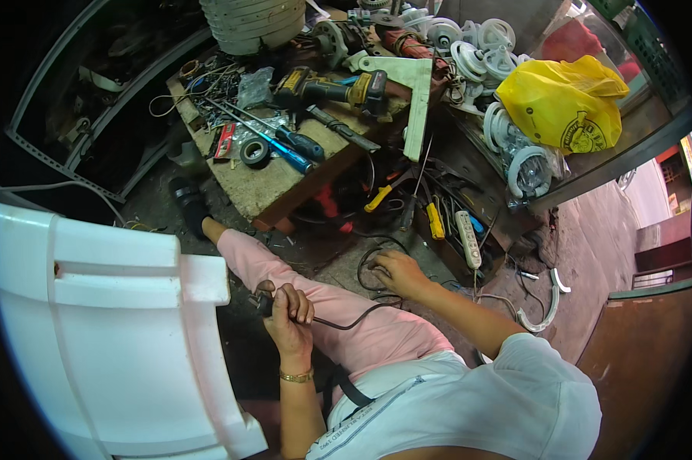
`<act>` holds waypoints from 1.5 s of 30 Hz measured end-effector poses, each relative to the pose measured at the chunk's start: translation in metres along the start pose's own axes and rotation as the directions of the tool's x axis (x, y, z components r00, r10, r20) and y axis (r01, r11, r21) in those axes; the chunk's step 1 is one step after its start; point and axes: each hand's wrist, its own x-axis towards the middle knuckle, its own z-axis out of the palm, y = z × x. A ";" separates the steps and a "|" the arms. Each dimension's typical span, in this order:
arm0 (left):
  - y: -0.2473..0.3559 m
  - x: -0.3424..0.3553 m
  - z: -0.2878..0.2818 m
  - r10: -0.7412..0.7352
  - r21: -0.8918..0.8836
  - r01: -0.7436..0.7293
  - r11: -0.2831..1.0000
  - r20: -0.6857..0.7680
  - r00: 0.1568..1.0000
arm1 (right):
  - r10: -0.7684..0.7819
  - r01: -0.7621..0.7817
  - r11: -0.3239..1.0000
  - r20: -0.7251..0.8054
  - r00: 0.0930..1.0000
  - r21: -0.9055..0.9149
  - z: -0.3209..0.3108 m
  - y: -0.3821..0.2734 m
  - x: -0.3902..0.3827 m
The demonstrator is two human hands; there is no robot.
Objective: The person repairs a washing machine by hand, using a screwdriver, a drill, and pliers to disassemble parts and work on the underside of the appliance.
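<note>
Cable trails from a dark plug clasped by the left hand's fingers. The right hand's curl loosely; pinching, I cannot tell. Beyond them, a wooden bin holds pliers, a yellow bag hides its contents, and a bucket is cut off.

A black cord is being held at its dark end fitting by the left fingers, its slack curving rightward.

- Lettered in black on the yellow bag, with a rounded emblem.
- Printed in small dark capitals and digits along the light shirt.
</note>
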 end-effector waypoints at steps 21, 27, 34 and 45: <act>-0.005 0.013 0.026 -0.069 0.475 -0.023 0.880 0.177 0.982 | 0.906 -0.356 0.211 -0.045 0.421 0.910 -0.005 0.286 0.239; -0.004 0.016 0.020 -0.040 0.699 -0.158 0.698 0.258 0.965 | 0.687 0.077 -0.384 0.229 0.690 0.920 -0.035 0.270 0.182; 0.000 0.017 0.026 -0.050 0.679 -0.153 0.718 0.269 0.962 | 0.541 -0.059 -0.218 0.171 0.824 0.974 -0.049 0.114 0.030; 0.011 0.002 0.039 -0.094 0.754 -0.162 0.637 0.285 0.954 | 0.224 -0.057 0.922 -0.408 0.885 0.383 -0.106 0.014 -0.031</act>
